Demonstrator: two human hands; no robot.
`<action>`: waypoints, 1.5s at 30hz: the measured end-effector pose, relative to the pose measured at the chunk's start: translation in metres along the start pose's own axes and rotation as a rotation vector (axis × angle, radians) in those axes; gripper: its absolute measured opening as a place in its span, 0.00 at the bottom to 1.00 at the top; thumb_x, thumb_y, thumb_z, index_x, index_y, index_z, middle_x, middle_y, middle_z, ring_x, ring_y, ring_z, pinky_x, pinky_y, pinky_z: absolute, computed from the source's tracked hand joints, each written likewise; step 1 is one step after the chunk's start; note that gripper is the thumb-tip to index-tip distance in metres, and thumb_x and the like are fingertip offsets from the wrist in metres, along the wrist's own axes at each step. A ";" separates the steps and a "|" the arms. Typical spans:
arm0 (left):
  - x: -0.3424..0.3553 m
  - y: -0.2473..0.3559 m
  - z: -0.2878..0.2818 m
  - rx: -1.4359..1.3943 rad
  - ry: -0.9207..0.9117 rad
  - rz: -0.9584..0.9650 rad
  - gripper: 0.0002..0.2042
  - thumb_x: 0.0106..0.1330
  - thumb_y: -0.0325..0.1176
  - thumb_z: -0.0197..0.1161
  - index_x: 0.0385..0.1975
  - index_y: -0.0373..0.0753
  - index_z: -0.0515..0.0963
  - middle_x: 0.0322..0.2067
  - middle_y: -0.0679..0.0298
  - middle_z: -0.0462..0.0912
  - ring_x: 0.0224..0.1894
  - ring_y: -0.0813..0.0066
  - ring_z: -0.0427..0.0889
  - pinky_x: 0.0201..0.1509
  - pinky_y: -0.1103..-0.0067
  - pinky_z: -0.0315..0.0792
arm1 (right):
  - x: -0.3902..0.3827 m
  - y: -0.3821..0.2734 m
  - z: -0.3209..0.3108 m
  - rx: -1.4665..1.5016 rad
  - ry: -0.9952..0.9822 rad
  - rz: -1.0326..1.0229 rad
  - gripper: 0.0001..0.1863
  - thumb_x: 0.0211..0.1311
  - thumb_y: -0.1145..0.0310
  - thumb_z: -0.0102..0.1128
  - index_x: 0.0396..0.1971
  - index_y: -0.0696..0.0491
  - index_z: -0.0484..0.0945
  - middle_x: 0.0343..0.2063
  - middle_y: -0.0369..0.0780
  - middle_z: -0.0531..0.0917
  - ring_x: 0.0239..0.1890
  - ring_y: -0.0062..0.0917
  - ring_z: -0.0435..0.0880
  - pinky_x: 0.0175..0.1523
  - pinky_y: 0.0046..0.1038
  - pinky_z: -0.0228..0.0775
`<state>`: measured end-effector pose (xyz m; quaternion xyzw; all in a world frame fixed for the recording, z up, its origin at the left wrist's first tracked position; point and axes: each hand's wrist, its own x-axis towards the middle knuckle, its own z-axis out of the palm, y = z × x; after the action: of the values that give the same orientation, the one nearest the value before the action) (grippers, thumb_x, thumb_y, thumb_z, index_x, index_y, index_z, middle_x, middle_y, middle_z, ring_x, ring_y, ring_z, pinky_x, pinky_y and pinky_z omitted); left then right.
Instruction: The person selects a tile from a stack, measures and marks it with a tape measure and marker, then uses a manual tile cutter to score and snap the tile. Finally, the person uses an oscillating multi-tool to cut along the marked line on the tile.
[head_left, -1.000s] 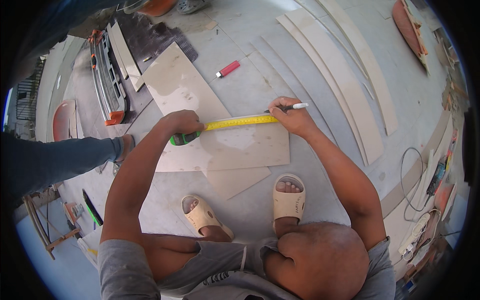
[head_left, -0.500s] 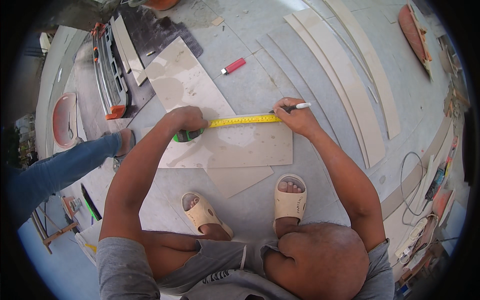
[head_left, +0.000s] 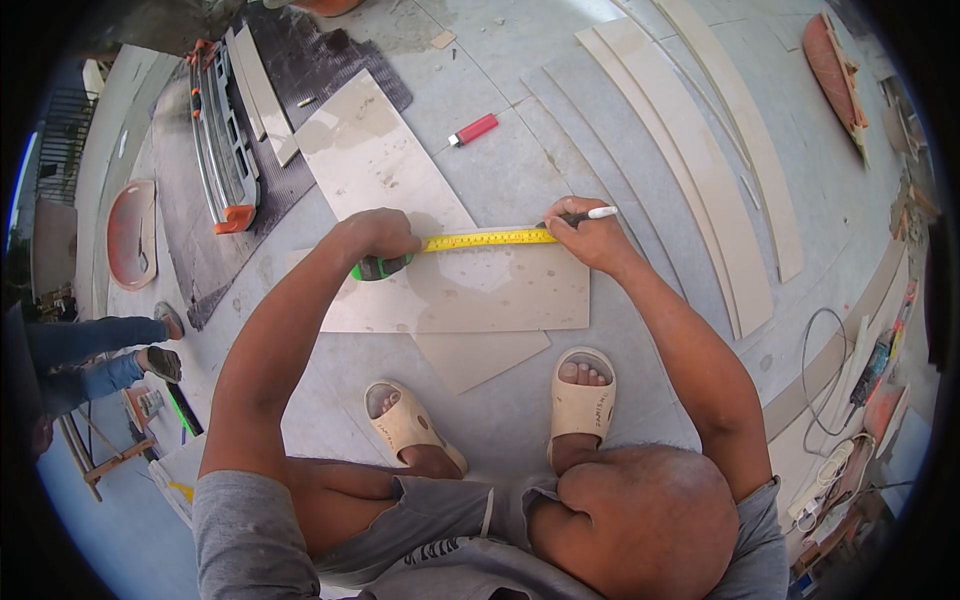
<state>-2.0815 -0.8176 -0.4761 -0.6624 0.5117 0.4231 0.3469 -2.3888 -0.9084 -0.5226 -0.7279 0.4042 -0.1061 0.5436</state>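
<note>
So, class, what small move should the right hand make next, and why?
Probably make a small mark on the top tile with the pen: the right hand holds it beside the tape measure, which stretches across the tile to the left hand.

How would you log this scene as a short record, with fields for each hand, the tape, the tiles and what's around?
Left hand: grips the green-and-black tape measure
Right hand: holds a black-and-white pen at the blade's far end
Tape blade: yellow, stretched between the hands over the top tile
Top tile: beige, patchy, lying across a lower tile
Beyond the tiles: red lighter
Right side: long pale strips
Far left: another person's jeans-clad legs
</note>
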 end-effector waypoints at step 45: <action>-0.004 0.000 0.049 -0.534 -0.083 0.313 0.30 0.69 0.59 0.49 0.46 0.33 0.80 0.40 0.54 0.83 0.43 0.61 0.79 0.54 0.67 0.69 | -0.083 0.062 -0.026 -0.092 0.062 0.439 0.21 0.61 0.56 0.56 0.27 0.63 0.80 0.24 0.55 0.82 0.31 0.49 0.83 0.39 0.43 0.72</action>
<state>-2.0918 -0.7723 -0.4925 -0.6253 0.4636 0.6177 0.1118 -2.4881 -0.8733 -0.5434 -0.6429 0.5740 0.0109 0.5071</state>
